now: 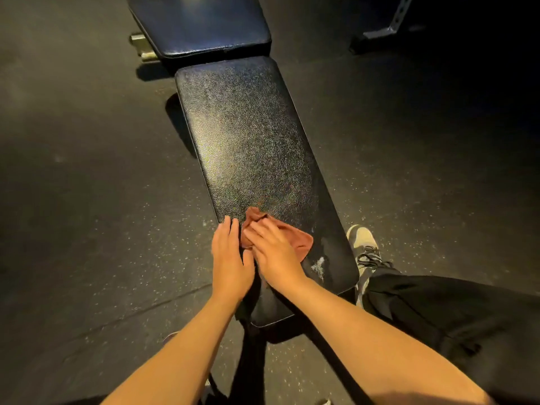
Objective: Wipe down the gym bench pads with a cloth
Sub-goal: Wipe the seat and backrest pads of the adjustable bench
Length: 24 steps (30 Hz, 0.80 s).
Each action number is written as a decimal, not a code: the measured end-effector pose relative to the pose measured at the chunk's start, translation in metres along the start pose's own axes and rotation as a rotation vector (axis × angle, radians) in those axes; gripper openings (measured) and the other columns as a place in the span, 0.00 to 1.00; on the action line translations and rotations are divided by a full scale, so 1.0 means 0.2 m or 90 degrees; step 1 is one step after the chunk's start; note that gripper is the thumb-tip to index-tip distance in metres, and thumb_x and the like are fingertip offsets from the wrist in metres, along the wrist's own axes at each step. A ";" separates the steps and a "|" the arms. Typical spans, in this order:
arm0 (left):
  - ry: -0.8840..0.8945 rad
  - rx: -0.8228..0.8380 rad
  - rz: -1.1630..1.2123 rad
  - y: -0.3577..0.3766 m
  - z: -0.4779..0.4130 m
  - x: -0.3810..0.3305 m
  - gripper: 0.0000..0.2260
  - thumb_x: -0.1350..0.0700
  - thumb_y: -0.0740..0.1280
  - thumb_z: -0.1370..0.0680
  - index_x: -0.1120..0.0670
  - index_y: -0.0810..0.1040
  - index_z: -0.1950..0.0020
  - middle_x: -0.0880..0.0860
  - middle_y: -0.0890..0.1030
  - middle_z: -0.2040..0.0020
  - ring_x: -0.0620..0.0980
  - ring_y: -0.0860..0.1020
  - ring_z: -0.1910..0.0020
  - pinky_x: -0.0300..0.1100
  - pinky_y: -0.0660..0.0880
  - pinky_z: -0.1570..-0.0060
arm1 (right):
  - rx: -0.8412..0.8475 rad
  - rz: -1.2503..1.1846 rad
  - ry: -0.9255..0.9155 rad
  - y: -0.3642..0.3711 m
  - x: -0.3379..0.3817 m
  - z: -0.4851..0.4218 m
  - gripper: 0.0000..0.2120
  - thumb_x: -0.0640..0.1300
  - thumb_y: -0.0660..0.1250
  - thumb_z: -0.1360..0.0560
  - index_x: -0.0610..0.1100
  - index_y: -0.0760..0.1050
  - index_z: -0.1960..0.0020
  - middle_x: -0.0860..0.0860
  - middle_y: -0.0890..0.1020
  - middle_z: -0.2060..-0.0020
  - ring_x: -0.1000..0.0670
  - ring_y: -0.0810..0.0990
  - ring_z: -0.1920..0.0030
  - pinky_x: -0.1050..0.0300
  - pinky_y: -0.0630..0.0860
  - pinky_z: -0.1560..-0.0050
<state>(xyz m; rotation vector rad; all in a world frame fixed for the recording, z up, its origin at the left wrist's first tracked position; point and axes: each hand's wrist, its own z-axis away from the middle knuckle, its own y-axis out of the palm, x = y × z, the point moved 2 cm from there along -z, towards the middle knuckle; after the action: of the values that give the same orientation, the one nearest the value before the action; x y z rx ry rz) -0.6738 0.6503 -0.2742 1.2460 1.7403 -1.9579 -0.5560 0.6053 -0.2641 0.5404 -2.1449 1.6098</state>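
I'm wiping the long back pad's [251, 135] near end, my right hand [271, 252] pressing flat on the rust-coloured cloth [298, 239] and my left hand [230, 258] spread flat just beside it; next, I judge, comes a stroke away from the hands.

Speckled dark gym floor [87, 200] on every side.
A grey-and-white laced sneaker [362, 241] stands on it, below a black trouser leg [438, 311]; a perforated metal rack post [401, 13] is at the far right.
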 end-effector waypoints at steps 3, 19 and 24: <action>0.013 0.007 -0.005 -0.01 0.01 0.00 0.31 0.61 0.64 0.20 0.57 0.56 0.19 0.52 0.52 0.18 0.51 0.48 0.19 0.38 0.40 0.23 | -0.029 0.051 0.035 -0.05 -0.15 -0.06 0.21 0.39 0.59 0.21 0.41 0.73 0.29 0.45 0.72 0.29 0.42 0.66 0.26 0.48 0.60 0.25; 0.005 0.040 0.051 -0.05 0.03 0.03 0.25 0.59 0.56 0.15 0.53 0.55 0.18 0.45 0.52 0.19 0.42 0.45 0.20 0.29 0.38 0.27 | -0.069 -0.002 0.213 -0.07 -0.09 -0.16 0.20 0.37 0.61 0.21 0.38 0.71 0.29 0.44 0.72 0.30 0.43 0.66 0.28 0.44 0.62 0.26; 0.027 0.000 0.108 -0.08 -0.01 -0.01 0.22 0.54 0.52 0.14 0.52 0.60 0.19 0.49 0.58 0.19 0.43 0.53 0.20 0.47 0.51 0.21 | 0.025 -0.238 0.261 0.01 0.13 -0.17 0.20 0.43 0.58 0.17 0.43 0.70 0.26 0.49 0.70 0.26 0.50 0.63 0.24 0.55 0.54 0.22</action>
<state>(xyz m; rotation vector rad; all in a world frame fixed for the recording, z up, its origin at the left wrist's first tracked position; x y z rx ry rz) -0.6826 0.6550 -0.2604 1.3948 1.5954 -1.8475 -0.5770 0.6376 -0.2430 0.5320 -1.6081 1.4109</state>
